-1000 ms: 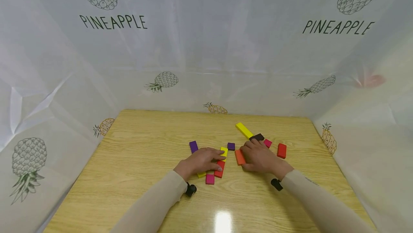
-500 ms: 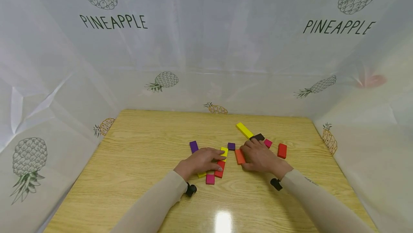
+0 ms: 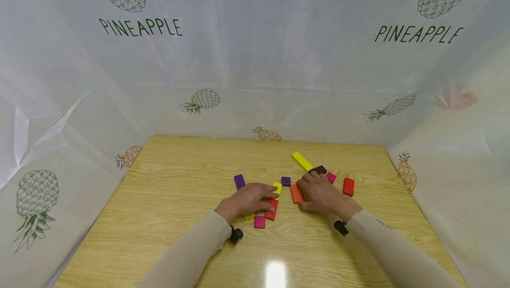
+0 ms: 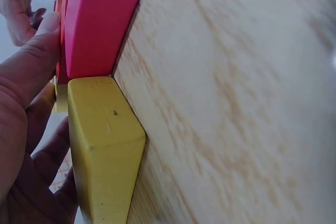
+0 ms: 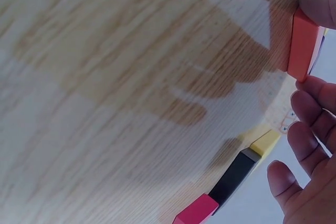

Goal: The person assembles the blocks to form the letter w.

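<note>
My left hand point(image 3: 249, 198) rests over a group of flat coloured blocks. Its thumb touches a red block point(image 3: 270, 216), and a fingertip lies on a yellow block point(image 3: 276, 185). A pink block point(image 4: 97, 30) and another yellow block point(image 4: 107, 145) sit close by the thumb in the left wrist view; the palm partly hides that yellow one from the head. My right hand point(image 3: 320, 192) pinches an orange block point(image 5: 303, 45) end to end between thumb and index finger, low at the table. Its other fingers are spread in the right wrist view.
A purple block point(image 3: 239, 180) projects beyond the left hand. Between the hands lies a small dark purple block point(image 3: 285, 181). Behind the right hand are a long yellow block point(image 3: 302, 161), a black block point(image 3: 318, 170), a pink block point(image 3: 330, 177) and a red block point(image 3: 348, 187).
</note>
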The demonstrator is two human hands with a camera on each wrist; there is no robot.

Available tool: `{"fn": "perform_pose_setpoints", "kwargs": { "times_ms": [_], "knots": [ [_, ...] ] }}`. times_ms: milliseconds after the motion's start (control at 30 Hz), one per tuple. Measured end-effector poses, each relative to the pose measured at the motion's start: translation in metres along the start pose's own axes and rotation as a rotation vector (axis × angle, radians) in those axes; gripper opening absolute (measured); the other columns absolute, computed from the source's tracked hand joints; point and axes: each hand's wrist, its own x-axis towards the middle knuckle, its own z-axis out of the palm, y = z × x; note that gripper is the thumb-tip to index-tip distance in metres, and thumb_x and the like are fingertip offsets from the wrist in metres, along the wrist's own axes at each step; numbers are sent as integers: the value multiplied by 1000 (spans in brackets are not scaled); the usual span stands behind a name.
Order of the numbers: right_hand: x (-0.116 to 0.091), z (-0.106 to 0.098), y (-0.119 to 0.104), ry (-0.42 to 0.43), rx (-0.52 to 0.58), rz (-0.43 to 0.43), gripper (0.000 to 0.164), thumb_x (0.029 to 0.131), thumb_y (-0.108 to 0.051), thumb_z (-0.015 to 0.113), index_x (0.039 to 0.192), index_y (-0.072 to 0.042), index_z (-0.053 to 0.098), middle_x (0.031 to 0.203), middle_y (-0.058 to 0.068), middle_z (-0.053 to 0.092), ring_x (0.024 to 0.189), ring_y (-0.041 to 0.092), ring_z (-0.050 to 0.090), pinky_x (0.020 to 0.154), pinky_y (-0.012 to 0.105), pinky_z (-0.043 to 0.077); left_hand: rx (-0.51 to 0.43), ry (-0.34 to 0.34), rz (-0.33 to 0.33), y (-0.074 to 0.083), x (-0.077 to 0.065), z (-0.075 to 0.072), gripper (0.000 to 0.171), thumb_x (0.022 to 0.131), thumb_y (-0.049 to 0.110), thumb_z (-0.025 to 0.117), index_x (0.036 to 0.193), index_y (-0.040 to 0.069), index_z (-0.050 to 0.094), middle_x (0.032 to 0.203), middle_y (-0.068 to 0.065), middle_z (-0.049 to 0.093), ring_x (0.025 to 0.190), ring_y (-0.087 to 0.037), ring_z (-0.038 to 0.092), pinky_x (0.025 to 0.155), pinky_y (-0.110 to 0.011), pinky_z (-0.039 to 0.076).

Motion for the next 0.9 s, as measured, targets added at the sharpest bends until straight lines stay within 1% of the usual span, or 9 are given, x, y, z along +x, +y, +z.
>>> {"fn": "perform_pose_setpoints", "kwargs": {
  "times_ms": [200,433,633,700,800,900],
  "knots": [
    [0,1,1,5,-5,-2,58,89,-49,76,128,-6,69,118,6,65,109,28,54,93,49,50,-2,-2,0,-1,0,0,54,103,43,67,153,25,59,166,7,45,155,-20,40,129,-42,31],
    [0,3,1,17,-11,-2,59,89,-49,77,128,-6,69,118,7,65,111,30,55,94,51,50,6,1,11,0,1,1,52,103,40,68,151,23,61,165,6,47,155,-21,40,129,-42,32],
    [0,3,1,23,-10,-1,62,88,-51,77,129,-6,68,118,7,65,110,29,55,92,50,50,-3,2,10,-1,1,1,53,102,40,69,152,23,61,165,6,47,155,-21,40,128,-42,32],
    [-1,3,2,26,-2,-3,63,88,-53,76,129,-6,68,119,7,65,110,29,55,93,50,50,-8,1,11,-1,1,1,53,103,40,68,152,23,60,165,6,47,155,-21,40,129,-42,32],
    [-2,1,3,29,36,5,63,90,-53,75,131,-6,69,121,8,66,113,29,55,99,52,50,-9,-2,13,-2,1,1,53,103,41,67,152,23,60,165,6,46,155,-21,40,129,-43,32],
    [-3,-2,5,43,83,33,62,92,-52,73,132,-5,68,123,9,66,115,30,56,103,55,49,-4,-5,17,-2,1,1,53,103,41,67,153,23,60,166,6,46,155,-22,40,129,-43,32]
  ]
}}
